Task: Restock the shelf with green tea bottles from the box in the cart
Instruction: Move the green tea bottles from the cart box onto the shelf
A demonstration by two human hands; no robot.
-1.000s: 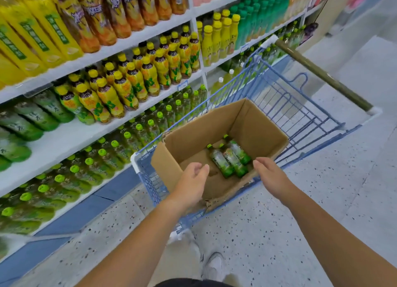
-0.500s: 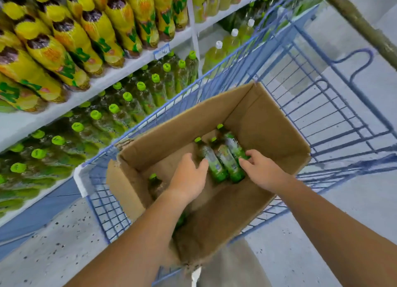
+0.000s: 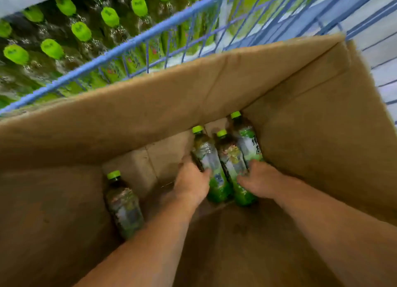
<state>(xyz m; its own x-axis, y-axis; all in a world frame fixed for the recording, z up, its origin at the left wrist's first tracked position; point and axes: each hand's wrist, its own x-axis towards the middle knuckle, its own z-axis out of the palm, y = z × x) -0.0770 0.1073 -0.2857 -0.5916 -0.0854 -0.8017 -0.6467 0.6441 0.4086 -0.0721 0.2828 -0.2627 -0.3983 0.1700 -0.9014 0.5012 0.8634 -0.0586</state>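
Green tea bottles [image 3: 227,164] between both hands' fingers [image 3: 205,172]

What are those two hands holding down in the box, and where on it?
The left hand wraps the middle of one green tea bottle. The right hand rests on the neighbouring bottles; whether it is gripping them cannot be told.

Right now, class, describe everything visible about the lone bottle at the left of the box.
The lone bottle is clear plastic with a lime-green cap, dark tea inside and a green-and-white label. It lies on the floor of the cardboard box against its left wall, cap pointing to the far wall. It sits apart from the other three; neither hand touches it.
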